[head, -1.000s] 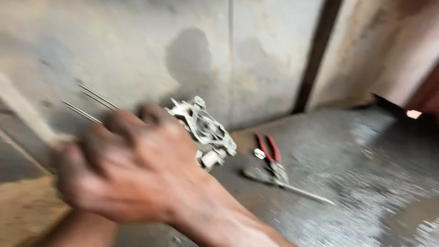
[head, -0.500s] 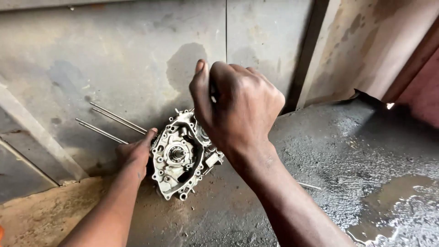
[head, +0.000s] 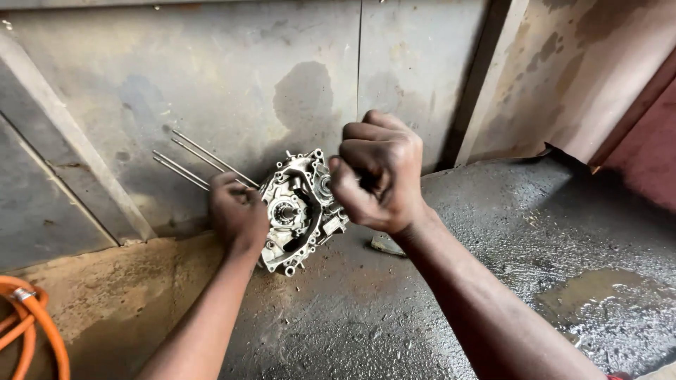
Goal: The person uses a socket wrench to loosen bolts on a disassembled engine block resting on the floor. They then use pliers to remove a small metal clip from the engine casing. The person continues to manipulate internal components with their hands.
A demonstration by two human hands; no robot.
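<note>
A grey cast-metal engine case (head: 296, 211) stands on edge on the wet concrete floor against a metal wall. My left hand (head: 236, 211) grips its left rim and holds it upright. My right hand (head: 377, 176) is a closed fist raised just right of and above the case, nearer the camera. Something small and dark shows inside the fist; I cannot make out what it is. The fist hides the case's right edge.
Thin metal rods (head: 204, 163) lean on the wall behind my left hand. A flat metal piece (head: 387, 245) lies on the floor under my right wrist. An orange hose (head: 32, 327) curls at the bottom left. A puddle (head: 598, 299) is at the right.
My left hand has come onto the case's left rim and gripped it. My right fist has swung from over the case to its right side. The view has steadied and shifted right.
</note>
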